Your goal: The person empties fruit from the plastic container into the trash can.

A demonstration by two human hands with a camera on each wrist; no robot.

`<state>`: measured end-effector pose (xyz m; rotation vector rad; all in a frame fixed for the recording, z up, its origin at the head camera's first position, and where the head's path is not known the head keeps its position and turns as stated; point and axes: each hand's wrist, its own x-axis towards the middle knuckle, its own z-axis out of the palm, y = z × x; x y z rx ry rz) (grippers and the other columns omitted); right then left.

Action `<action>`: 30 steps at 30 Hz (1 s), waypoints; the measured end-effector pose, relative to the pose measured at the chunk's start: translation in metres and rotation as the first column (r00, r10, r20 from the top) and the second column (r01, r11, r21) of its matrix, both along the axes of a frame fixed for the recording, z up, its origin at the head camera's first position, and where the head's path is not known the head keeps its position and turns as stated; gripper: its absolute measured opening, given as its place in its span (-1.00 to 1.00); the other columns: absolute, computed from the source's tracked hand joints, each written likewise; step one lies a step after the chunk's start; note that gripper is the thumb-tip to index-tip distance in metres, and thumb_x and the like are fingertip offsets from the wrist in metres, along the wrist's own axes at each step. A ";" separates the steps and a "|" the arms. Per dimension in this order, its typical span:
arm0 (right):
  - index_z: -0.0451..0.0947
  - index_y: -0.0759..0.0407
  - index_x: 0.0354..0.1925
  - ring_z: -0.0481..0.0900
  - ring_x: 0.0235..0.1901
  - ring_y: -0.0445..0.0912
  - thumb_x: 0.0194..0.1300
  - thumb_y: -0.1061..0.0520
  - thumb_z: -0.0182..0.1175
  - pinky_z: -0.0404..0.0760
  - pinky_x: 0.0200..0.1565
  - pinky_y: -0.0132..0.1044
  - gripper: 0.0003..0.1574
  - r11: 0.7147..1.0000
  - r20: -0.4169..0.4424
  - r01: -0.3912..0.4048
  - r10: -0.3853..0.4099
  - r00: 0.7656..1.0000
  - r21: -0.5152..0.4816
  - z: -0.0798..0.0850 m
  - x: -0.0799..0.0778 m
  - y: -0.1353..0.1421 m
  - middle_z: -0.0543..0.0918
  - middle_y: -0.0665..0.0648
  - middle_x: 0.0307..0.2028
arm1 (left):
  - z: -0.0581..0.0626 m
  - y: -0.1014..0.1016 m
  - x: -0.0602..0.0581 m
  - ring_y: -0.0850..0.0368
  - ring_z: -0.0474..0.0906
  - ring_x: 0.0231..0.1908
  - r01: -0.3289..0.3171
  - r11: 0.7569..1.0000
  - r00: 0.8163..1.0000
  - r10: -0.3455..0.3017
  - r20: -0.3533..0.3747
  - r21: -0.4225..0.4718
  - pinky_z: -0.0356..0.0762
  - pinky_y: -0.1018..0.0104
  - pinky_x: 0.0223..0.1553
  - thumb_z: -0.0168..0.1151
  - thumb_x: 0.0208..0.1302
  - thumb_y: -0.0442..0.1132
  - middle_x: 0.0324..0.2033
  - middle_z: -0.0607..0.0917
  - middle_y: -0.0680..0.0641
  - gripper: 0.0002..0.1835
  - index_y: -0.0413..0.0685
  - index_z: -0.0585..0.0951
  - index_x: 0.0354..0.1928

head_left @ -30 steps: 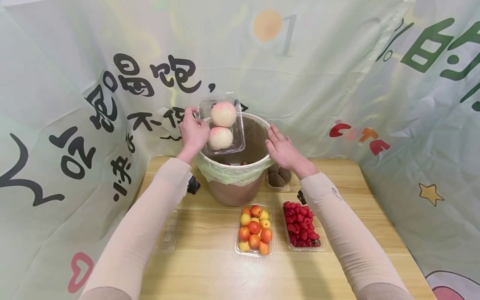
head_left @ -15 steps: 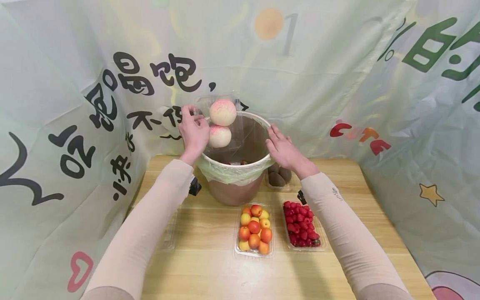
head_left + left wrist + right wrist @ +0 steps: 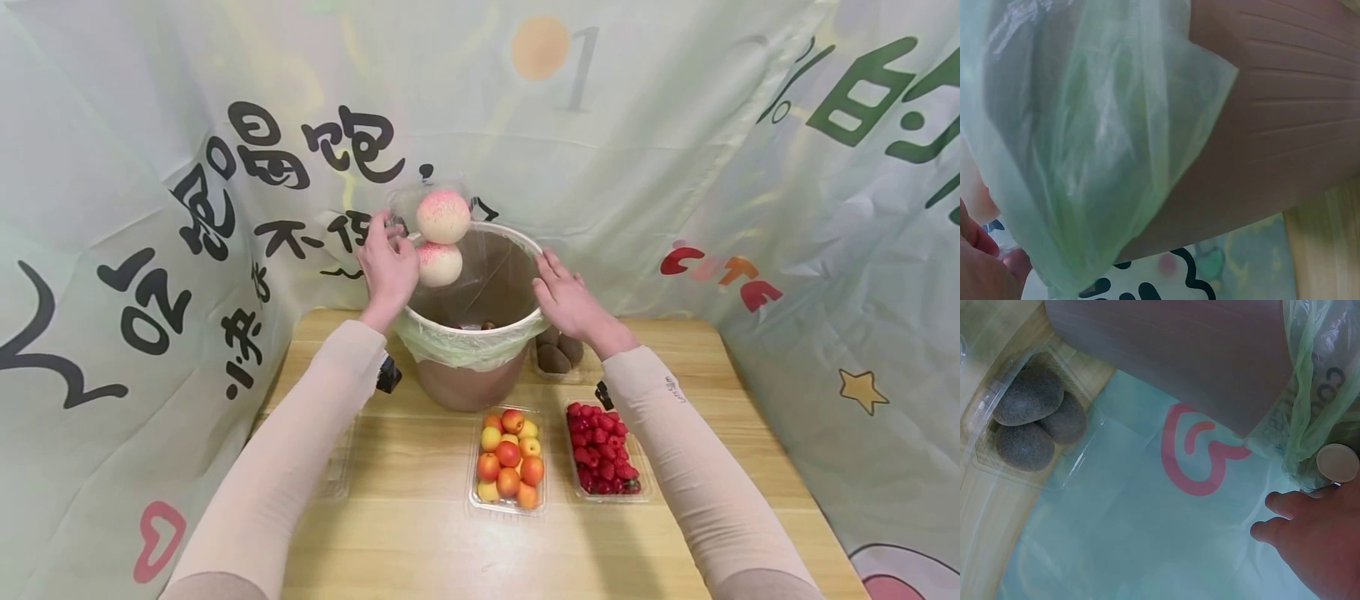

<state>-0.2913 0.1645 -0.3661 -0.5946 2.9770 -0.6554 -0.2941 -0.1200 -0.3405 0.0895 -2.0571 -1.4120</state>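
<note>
My left hand pinches the left edge of a clear plastic box over a brown waste bin. Two pale peaches with pink-speckled tops sit in the box, an upper peach and a lower peach. In the left wrist view, part of the left hand shows beside the green bin liner. My right hand rests with straight fingers on the bin's right rim. A few reddish things show inside the bin.
Nearer me on the wooden table are a box of red-yellow fruit and a box of raspberries. Brown kiwifruit in a clear box lie right of the bin. Another clear box is partly behind my left sleeve. Printed cloth walls surround the table.
The box in my left hand has tipped, its near side lifting, and the peaches have shifted slightly up and left. My right hand stays on the rim.
</note>
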 end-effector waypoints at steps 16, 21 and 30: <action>-0.24 0.27 0.69 -0.25 0.70 0.17 0.71 -0.09 -0.43 -0.23 0.63 0.34 -0.18 1.000 0.001 -0.002 0.002 1.000 0.003 0.000 0.000 0.000 -0.27 0.30 0.71 | -0.002 -0.004 -0.001 -0.14 0.69 0.21 0.059 0.998 0.997 -0.061 -0.043 -0.036 0.57 -0.02 0.20 0.05 0.44 -0.46 0.17 0.74 -0.33 -0.50 -0.24 0.53 0.39; -0.24 0.27 0.69 -0.22 0.70 0.19 0.71 -0.08 -0.42 -0.21 0.62 0.34 -0.18 1.000 0.000 -0.002 0.002 1.000 0.000 0.000 0.001 0.001 -0.26 0.31 0.71 | -0.002 -0.004 -0.001 -0.15 0.67 0.24 0.066 0.997 0.996 -0.069 -0.060 -0.043 0.61 -0.02 0.23 0.05 0.46 -0.46 0.21 0.71 -0.34 -0.49 -0.24 0.51 0.42; -0.23 0.26 0.70 -0.20 0.70 0.18 0.71 -0.10 -0.42 -0.20 0.63 0.34 -0.18 1.000 -0.005 -0.002 0.002 1.000 -0.012 0.001 0.002 0.000 -0.25 0.30 0.71 | -0.002 -0.005 -0.002 -0.18 0.71 0.07 0.055 0.996 0.994 -0.061 -0.089 -0.068 0.63 -0.02 0.10 0.06 0.48 -0.46 0.20 0.72 -0.32 -0.50 -0.21 0.52 0.42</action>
